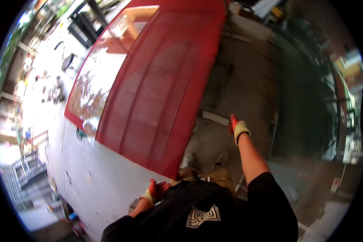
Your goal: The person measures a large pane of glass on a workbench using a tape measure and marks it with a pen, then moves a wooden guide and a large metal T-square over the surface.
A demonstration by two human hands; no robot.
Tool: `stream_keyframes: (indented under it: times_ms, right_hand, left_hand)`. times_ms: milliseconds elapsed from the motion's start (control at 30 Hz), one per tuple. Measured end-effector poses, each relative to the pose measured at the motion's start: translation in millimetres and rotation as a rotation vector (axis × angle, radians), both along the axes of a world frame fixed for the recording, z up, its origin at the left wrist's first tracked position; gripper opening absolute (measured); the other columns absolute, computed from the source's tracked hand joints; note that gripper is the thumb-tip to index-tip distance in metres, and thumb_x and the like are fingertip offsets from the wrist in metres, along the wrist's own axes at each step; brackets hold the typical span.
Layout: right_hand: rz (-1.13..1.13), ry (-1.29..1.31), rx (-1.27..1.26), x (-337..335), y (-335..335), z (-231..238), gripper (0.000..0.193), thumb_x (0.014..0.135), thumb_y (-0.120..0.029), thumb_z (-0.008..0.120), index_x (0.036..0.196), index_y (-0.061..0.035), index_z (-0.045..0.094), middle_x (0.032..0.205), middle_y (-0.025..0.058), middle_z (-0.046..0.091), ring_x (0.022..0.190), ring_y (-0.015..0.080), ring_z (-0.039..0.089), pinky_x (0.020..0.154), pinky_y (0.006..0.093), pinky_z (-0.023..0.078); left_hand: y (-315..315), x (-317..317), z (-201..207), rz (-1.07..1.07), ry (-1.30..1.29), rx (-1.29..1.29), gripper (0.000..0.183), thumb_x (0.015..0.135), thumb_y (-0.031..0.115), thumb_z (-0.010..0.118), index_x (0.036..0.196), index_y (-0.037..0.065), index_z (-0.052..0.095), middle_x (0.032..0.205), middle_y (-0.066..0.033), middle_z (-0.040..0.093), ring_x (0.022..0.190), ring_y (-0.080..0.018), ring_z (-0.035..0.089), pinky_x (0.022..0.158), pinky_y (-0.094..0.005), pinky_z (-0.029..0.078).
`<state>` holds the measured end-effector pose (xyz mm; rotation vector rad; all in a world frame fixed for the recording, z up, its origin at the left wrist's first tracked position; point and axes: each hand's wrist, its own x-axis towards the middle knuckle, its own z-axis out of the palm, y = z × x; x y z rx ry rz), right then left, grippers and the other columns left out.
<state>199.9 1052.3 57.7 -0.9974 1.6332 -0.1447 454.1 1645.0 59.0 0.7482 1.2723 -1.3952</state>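
My left hand, in a red-and-yellow work glove, is beside the near corner of a long red-covered table. Its fingers are stretched out and nothing shows in them. My right hand, gloved the same way, is held out over the floor to the right of the table. One finger points forward; the others are foreshortened and blurred, and I see nothing held. A shiny glass-like sheet lies along the table's left side, reflecting bright light. Whether either hand touches the table's edge is hard to tell.
Large dark-green glass panes stand on the right. A pale bar lies on the floor near my right hand. Black crates or frames stand at the far left, a metal rack at the lower left. Grey concrete floor surrounds the table.
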Motion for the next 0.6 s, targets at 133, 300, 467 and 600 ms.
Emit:
stream_keyframes:
  times_ms: [133, 300, 467, 600]
  right_hand:
    - [-0.166, -0.194, -0.005, 15, -87, -17, 0.061, 0.098, -0.069, 0.064, 0.079, -0.0120, 0.053, 0.057, 0.0050, 0.054, 0.041, 0.0203, 0.049, 0.040, 0.0371, 0.042]
    - [-0.062, -0.304, 0.225, 34, -176, -19, 0.065, 0.094, -0.076, 0.063, 0.074, -0.0187, 0.041, 0.054, -0.0040, 0.031, 0.043, 0.0142, 0.029, 0.042, 0.0312, 0.026]
    - [0.054, -0.323, 0.317, 37, -213, -24, 0.063, 0.096, -0.075, 0.062, 0.074, -0.0199, 0.040, 0.056, -0.0066, 0.025, 0.046, 0.0128, 0.020, 0.044, 0.0290, 0.022]
    - [0.066, -0.249, 0.235, 60, -211, -23, 0.063, 0.099, -0.070, 0.061, 0.074, -0.0157, 0.041, 0.055, -0.0027, 0.035, 0.044, 0.0138, 0.024, 0.042, 0.0303, 0.022]
  left_hand:
    - [-90, -77, 34, -0.222, -0.400, -0.057, 0.099, 0.101, 0.080, 0.039, 0.159, 0.000, 0.042, 0.158, -0.0176, 0.053, 0.145, -0.0294, 0.052, 0.122, -0.0450, 0.042]
    - [-181, -144, 47, -0.014, -0.413, -0.062, 0.098, 0.097, 0.079, 0.052, 0.162, 0.007, 0.038, 0.161, -0.0124, 0.051, 0.143, -0.0283, 0.053, 0.116, -0.0453, 0.047]
    - [-241, -199, 43, 0.366, -0.432, 0.121, 0.057, 0.110, 0.054, 0.048, 0.147, 0.011, 0.053, 0.150, -0.0092, 0.060, 0.129, -0.0256, 0.064, 0.098, -0.0458, 0.061]
    - [-258, -226, 23, 0.465, -0.372, 0.161, 0.040, 0.112, 0.045, 0.047, 0.130, 0.010, 0.058, 0.131, -0.0076, 0.070, 0.117, -0.0251, 0.071, 0.089, -0.0468, 0.065]
